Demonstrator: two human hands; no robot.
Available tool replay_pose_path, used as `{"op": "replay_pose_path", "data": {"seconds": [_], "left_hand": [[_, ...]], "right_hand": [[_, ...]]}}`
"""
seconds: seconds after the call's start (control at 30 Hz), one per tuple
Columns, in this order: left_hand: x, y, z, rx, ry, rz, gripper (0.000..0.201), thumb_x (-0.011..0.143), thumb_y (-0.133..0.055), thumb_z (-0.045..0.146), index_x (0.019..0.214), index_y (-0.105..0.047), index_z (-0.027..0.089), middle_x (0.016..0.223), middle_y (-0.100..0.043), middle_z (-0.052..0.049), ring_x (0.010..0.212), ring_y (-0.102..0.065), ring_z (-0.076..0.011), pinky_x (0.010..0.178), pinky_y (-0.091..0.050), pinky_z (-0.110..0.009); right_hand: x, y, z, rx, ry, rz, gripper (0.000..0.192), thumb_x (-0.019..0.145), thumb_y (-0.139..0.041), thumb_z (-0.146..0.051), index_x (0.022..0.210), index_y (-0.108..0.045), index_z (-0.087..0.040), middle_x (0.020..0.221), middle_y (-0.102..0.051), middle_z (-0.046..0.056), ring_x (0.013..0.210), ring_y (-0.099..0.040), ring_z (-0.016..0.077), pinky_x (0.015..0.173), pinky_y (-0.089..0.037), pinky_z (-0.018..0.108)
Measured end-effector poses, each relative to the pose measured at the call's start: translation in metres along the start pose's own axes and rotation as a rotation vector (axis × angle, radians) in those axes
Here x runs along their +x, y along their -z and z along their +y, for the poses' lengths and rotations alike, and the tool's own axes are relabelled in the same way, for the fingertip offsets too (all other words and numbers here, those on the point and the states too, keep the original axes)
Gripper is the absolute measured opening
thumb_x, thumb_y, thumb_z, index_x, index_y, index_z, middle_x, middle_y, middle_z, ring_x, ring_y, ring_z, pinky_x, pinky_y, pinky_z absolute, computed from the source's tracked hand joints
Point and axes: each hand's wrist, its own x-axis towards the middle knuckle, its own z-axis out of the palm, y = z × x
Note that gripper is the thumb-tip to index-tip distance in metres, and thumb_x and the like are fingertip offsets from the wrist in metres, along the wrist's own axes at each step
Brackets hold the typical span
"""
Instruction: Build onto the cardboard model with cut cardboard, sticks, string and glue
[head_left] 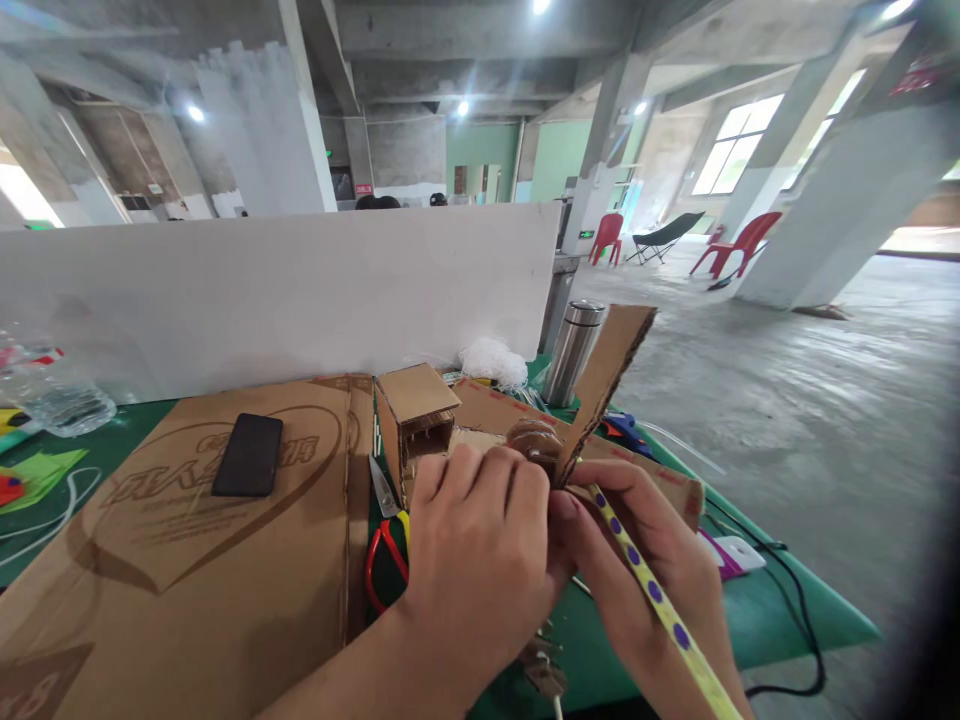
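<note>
Both hands meet over the near edge of the green tabletop [787, 610]. The left hand [480, 560] lies curled, fingers closed over a cardboard piece; exactly what it grips is hidden. The right hand [645, 560] has fingers closed on a yellow pencil with purple dots [652, 590], its tip at a round cardboard disc [534, 440] joined to an upright cardboard strip [607, 375]. A small cardboard box [416, 410] stands just behind. Red-handled scissors [382, 555] lie left of the hands. A black phone [248, 455] rests on a flat cardboard sheet [187, 580]. A steel flask [571, 350] stands behind.
</note>
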Motion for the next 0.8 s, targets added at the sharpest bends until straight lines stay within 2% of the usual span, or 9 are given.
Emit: {"op": "replay_pose_path", "data": {"seconds": [0.1, 0.2, 0.3, 0.43, 0.57, 0.63, 0.7, 0.77, 0.8], "left_hand": [[-0.001, 0.005, -0.006, -0.119, 0.012, -0.072, 0.012, 0.089, -0.061, 0.025, 0.079, -0.059, 0.019, 0.09, -0.074, -0.003, 0.083, -0.063, -0.0235, 0.074, -0.038, -0.04], [0.002, 0.017, -0.019, -0.305, -0.042, -0.224, 0.007, 0.091, -0.058, 0.023, 0.092, -0.062, 0.018, 0.107, -0.074, -0.005, 0.097, -0.066, -0.0237, 0.085, -0.045, -0.039], [0.01, 0.029, -0.031, -0.411, -0.065, -0.339, 0.014, 0.092, -0.051, 0.01, 0.097, -0.062, 0.018, 0.099, -0.075, -0.003, 0.092, -0.069, -0.0182, 0.081, -0.049, -0.031], [0.022, 0.031, -0.037, -0.335, 0.005, -0.353, 0.015, 0.086, -0.066, 0.011, 0.096, -0.058, 0.021, 0.079, -0.075, 0.004, 0.071, -0.07, -0.0154, 0.059, -0.046, -0.026], [0.028, 0.024, -0.038, -0.103, -0.074, -0.27, 0.019, 0.085, -0.071, 0.02, 0.101, -0.06, 0.023, 0.07, -0.071, 0.003, 0.077, -0.066, -0.0234, 0.062, -0.045, -0.032], [0.031, 0.021, -0.042, -0.039, -0.134, -0.197, 0.018, 0.085, -0.072, 0.022, 0.1, -0.061, 0.023, 0.083, -0.071, -0.001, 0.088, -0.063, -0.0268, 0.073, -0.049, -0.037], [0.036, 0.018, -0.05, -0.059, -0.141, -0.18, 0.022, 0.083, -0.074, 0.026, 0.099, -0.061, 0.021, 0.108, -0.069, -0.008, 0.108, -0.058, -0.0309, 0.089, -0.048, -0.044], [0.044, 0.016, -0.06, -0.187, -0.084, -0.289, 0.031, 0.081, -0.076, 0.03, 0.104, -0.059, 0.021, 0.124, -0.064, -0.009, 0.12, -0.054, -0.0309, 0.096, -0.047, -0.045], [0.049, 0.015, -0.064, -0.272, -0.051, -0.379, 0.033, 0.081, -0.076, 0.032, 0.107, -0.058, 0.022, 0.124, -0.064, -0.008, 0.119, -0.057, -0.0287, 0.094, -0.048, -0.042]], "right_hand": [[0.005, 0.003, 0.006, 0.0, 0.068, -0.018, 0.007, 0.09, -0.063, -0.03, 0.087, -0.061, -0.024, 0.069, -0.059, -0.002, 0.05, -0.052, 0.0123, 0.042, -0.041, 0.022], [0.004, 0.004, 0.008, 0.03, 0.08, -0.014, 0.01, 0.091, -0.062, -0.028, 0.082, -0.062, -0.023, 0.068, -0.059, -0.002, 0.053, -0.053, 0.0123, 0.045, -0.042, 0.021], [-0.001, 0.002, 0.007, 0.071, 0.038, -0.036, 0.015, 0.092, -0.063, -0.03, 0.079, -0.064, -0.022, 0.068, -0.058, -0.002, 0.057, -0.054, 0.0127, 0.05, -0.042, 0.022], [-0.001, -0.003, 0.008, 0.129, -0.074, -0.034, 0.019, 0.093, -0.063, -0.036, 0.081, -0.068, -0.021, 0.074, -0.062, 0.001, 0.065, -0.056, 0.0145, 0.056, -0.044, 0.023], [0.011, -0.006, 0.019, 0.185, -0.115, -0.071, 0.025, 0.09, -0.065, -0.043, 0.079, -0.07, -0.021, 0.076, -0.065, 0.002, 0.069, -0.059, 0.0166, 0.06, -0.047, 0.024], [0.017, -0.008, 0.025, 0.234, -0.17, -0.09, 0.026, 0.089, -0.066, -0.045, 0.082, -0.072, -0.021, 0.075, -0.066, 0.002, 0.068, -0.061, 0.0171, 0.06, -0.048, 0.025], [0.02, -0.009, 0.03, 0.29, -0.224, -0.09, 0.026, 0.088, -0.067, -0.047, 0.084, -0.072, -0.021, 0.075, -0.067, 0.002, 0.068, -0.062, 0.0181, 0.06, -0.05, 0.026], [0.021, -0.01, 0.032, 0.327, -0.256, -0.085, 0.027, 0.087, -0.068, -0.048, 0.083, -0.073, -0.021, 0.074, -0.067, 0.002, 0.068, -0.063, 0.0186, 0.06, -0.052, 0.026], [0.021, -0.01, 0.032, 0.335, -0.264, -0.086, 0.028, 0.086, -0.068, -0.048, 0.081, -0.072, -0.021, 0.073, -0.067, 0.002, 0.068, -0.063, 0.0185, 0.059, -0.052, 0.026]]}}
